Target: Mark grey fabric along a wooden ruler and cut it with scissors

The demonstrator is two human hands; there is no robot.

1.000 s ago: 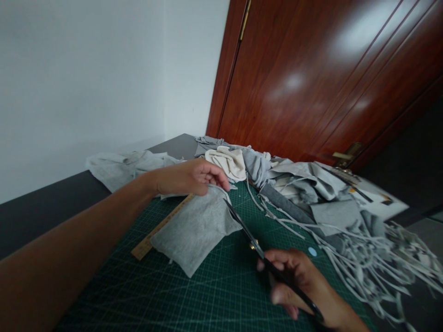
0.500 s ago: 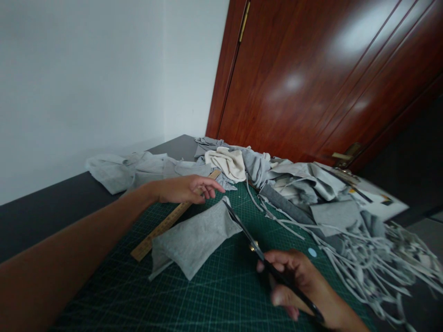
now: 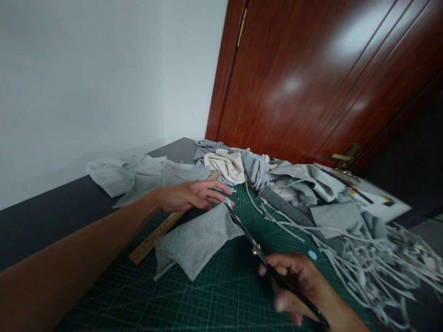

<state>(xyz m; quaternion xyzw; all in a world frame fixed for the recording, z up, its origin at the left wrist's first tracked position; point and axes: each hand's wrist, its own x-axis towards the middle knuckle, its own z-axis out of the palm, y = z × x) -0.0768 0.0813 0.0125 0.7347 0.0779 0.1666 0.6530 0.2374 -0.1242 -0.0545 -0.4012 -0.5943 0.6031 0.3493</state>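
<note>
My right hand grips a pair of black-handled scissors with a brass-coloured pivot. The blades reach up and left to a piece of grey fabric, and their tips are at its upper right corner. This fabric looks folded or tube-like and hangs from the blades, tilted above the green cutting mat. My left hand is just beyond that corner with its fingers stretched out and apart, the fingertips close to the blade tips; whether they touch the cloth I cannot tell. Beneath the left wrist lies a wooden ruler.
Grey fabric pieces lie at the back left, and a cream cloth at the back. On the right are a heap of grey cloth and a tangle of thin fabric strips. A wooden door stands behind.
My left hand has moved slightly right and down, toward the fabric's upper corner, and its fingers have spread. The scissors and fabric have shifted a little to the right.
</note>
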